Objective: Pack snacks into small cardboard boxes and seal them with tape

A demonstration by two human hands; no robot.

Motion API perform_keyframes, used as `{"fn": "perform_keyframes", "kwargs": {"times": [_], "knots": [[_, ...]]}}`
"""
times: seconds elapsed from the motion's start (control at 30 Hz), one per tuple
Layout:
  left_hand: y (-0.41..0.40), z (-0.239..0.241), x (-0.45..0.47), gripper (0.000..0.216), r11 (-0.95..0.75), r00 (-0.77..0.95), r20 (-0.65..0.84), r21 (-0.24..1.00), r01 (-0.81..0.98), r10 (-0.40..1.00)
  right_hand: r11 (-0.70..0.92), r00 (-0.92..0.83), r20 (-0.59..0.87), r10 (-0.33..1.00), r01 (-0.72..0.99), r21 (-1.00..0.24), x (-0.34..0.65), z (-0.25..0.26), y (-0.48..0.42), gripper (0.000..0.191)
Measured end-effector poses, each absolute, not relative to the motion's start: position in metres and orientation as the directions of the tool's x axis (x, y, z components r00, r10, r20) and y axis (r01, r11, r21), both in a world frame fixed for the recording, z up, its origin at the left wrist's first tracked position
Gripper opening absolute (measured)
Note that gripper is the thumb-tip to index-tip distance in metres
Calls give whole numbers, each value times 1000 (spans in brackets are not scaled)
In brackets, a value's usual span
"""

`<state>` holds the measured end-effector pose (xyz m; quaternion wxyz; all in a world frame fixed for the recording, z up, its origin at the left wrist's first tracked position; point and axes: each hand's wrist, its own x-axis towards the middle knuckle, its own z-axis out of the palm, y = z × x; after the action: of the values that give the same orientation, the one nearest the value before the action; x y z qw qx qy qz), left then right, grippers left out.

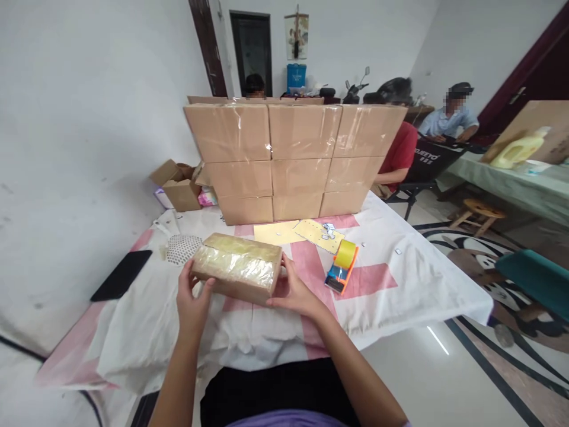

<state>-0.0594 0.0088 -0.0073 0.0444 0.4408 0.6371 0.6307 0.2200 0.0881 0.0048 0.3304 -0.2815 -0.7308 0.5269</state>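
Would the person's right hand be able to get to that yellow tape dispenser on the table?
Probably yes. The tape dispenser lies on the tablecloth just beyond the right hand, with only bare cloth between them. That hand is pressed against the end of the taped box, so it would have to let go first.

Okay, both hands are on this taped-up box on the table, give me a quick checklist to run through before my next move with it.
1. Both hands on the box: ok. Left hand at the near left corner, right hand at the right end.
2. Box resting on the tablecloth: cannot tell, the underside is hidden.
3. Tape over the top: ok, glossy film covers it.
4. Tape dispenser within reach: ok, lying just right of the right hand.
5. Black phone clear of the box: ok, apart to the left.
6. Stacked boxes behind: ok, apart from the held box.
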Motion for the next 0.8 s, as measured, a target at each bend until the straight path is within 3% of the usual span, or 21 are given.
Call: {"fn": "perform_keyframes", "kwargs": {"times": [0.1, 0.2, 0.3, 0.37, 0.4, 0.47, 0.5, 0.67, 0.8], "knots": [[12, -15, -61, 100, -230, -652, 367, 929, 290, 663, 362, -625, 226, 747, 97, -927, 218, 4, 84, 143], [13, -15, -59, 84, -227, -700, 360, 933, 279, 617, 427, -630, 263, 730, 120, -896, 229, 12, 85, 133], [14, -14, -58, 63, -205, -706, 366, 930, 307, 606, 533, -459, 420, 783, 144, -834, 264, 37, 113, 84], [15, -15, -56, 57, -162, -719, 366, 927, 338, 592, 583, -269, 522, 810, 266, -768, 298, 58, 156, 44], [15, -16, -54, 55, -141, -727, 371, 923, 359, 578, 568, -211, 529, 822, 367, -737, 316, 67, 183, 32], [15, -19, -50, 52, -113, -740, 393, 910, 400, 546, 438, -138, 455, 880, 607, -663, 347, 78, 239, 29], [15, -20, -47, 51, -108, -744, 402, 905, 411, 534, 400, -138, 417, 898, 648, -648, 358, 79, 265, 27], [15, -29, -42, 51, -95, -751, 400, 905, 415, 525, 375, -264, 269, 926, 725, -578, 370, 45, 340, 7], [15, -33, -45, 50, -62, -763, 360, 919, 390, 536, 389, -307, 240, 921, 749, -536, 364, 12, 356, 3]]}}
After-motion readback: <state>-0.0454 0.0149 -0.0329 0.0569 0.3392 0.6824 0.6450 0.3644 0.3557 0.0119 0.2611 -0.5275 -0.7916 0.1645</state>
